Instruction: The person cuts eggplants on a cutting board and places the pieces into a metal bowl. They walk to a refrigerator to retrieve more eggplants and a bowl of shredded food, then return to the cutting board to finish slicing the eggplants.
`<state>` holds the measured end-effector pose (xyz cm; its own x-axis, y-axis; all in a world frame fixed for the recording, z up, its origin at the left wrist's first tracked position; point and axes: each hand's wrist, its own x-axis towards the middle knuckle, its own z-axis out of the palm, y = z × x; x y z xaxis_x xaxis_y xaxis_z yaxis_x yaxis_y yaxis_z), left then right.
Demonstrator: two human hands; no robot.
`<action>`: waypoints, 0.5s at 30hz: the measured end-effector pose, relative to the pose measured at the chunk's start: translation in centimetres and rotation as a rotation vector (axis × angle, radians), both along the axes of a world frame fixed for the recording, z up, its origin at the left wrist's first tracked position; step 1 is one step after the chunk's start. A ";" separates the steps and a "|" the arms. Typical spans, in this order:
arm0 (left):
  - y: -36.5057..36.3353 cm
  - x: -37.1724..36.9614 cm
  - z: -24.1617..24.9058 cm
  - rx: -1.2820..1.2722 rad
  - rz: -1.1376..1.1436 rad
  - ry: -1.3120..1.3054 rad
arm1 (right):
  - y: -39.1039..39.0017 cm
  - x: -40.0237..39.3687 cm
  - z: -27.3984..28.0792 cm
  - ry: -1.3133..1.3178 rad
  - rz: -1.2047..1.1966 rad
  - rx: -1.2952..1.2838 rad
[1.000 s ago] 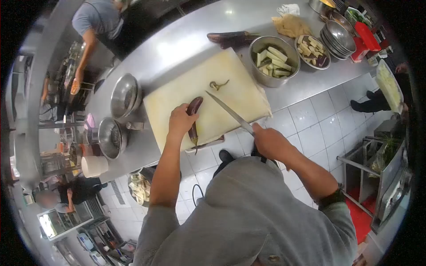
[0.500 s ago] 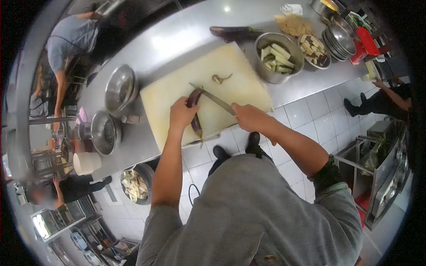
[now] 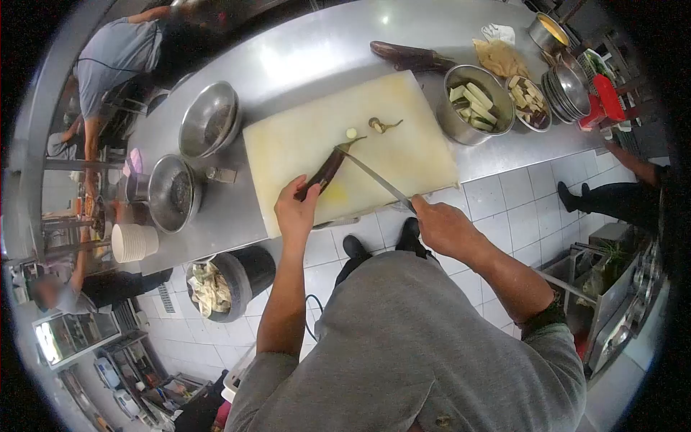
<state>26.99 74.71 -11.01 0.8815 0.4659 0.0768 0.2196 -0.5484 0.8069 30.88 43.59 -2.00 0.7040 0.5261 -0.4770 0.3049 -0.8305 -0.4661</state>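
Note:
My left hand [image 3: 296, 205] is wrapped round the lower end of a dark purple eggplant [image 3: 330, 171] on the white cutting board [image 3: 284, 147]. The eggplant's stem end points away from me. My right hand [image 3: 448, 229] grips a knife [image 3: 380, 180] by its handle. The blade tip lies at the stem end of the eggplant, touching or just above it. A small pale round slice [image 3: 351, 133] lies beyond the tip. Further right on the board is a cut-off eggplant stem [image 3: 387, 126].
A steel pot [image 3: 461, 135] holding eggplant strips and a bowl of eggplant chunks [image 3: 529, 101] stand right of the board. Whole eggplants [image 3: 407, 55] lie behind. Steel bowls [image 3: 188, 129] and stacked paper cups [image 3: 135, 243] are left. A bin [image 3: 248, 277] stands below. Other people work on both sides.
The eggplant has been turned end for end, so its stem now points away. A small round slice has come off. The knife has shifted to the stem end.

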 end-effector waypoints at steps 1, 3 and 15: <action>0.1 0.3 0.3 0.043 -0.027 -0.005 | 0.0 -0.1 -0.1 -0.017 0.007 -0.013; 0.3 0.8 0.5 0.099 -0.076 -0.007 | -0.3 -0.1 -0.3 -0.042 0.029 -0.045; 3.5 3.7 2.2 0.123 -0.307 0.209 | 1.4 1.6 0.5 0.036 0.051 -0.107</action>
